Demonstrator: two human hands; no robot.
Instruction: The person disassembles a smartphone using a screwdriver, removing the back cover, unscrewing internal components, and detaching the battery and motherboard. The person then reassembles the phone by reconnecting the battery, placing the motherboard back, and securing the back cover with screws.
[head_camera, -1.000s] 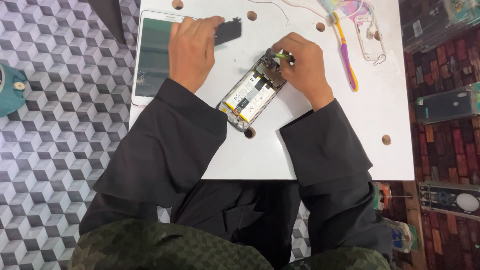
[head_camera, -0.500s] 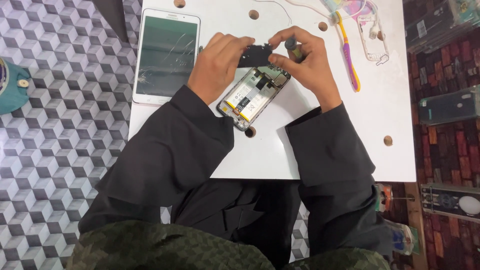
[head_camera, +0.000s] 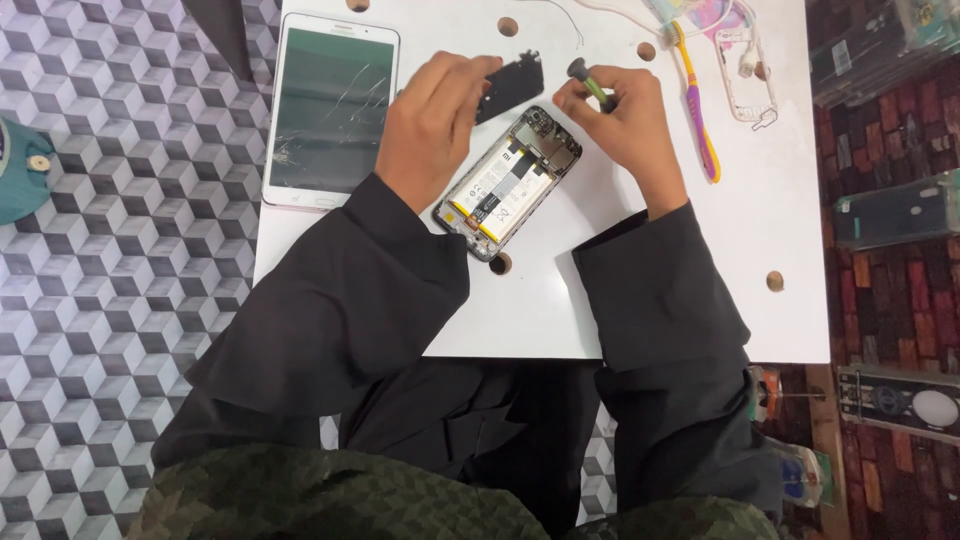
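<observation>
An opened phone (head_camera: 508, 183) lies slantwise on the white table (head_camera: 640, 300), its battery and circuit board showing. My left hand (head_camera: 435, 125) holds a small black cover piece (head_camera: 512, 85) just above the phone's upper end. My right hand (head_camera: 625, 125) grips a small screwdriver (head_camera: 590, 82) with a black cap and green shaft, up and to the right of the phone.
A white tablet (head_camera: 333, 110) with a cracked screen lies at the table's left. A yellow and purple toothbrush (head_camera: 696, 105) and a clear phone case (head_camera: 745, 65) lie at the upper right. The table has round holes (head_camera: 775, 281). A patterned tile floor surrounds it.
My left hand picked the black cover piece off the table and brought it over the phone's top. My right hand lifted the screwdriver off the phone and away to the right.
</observation>
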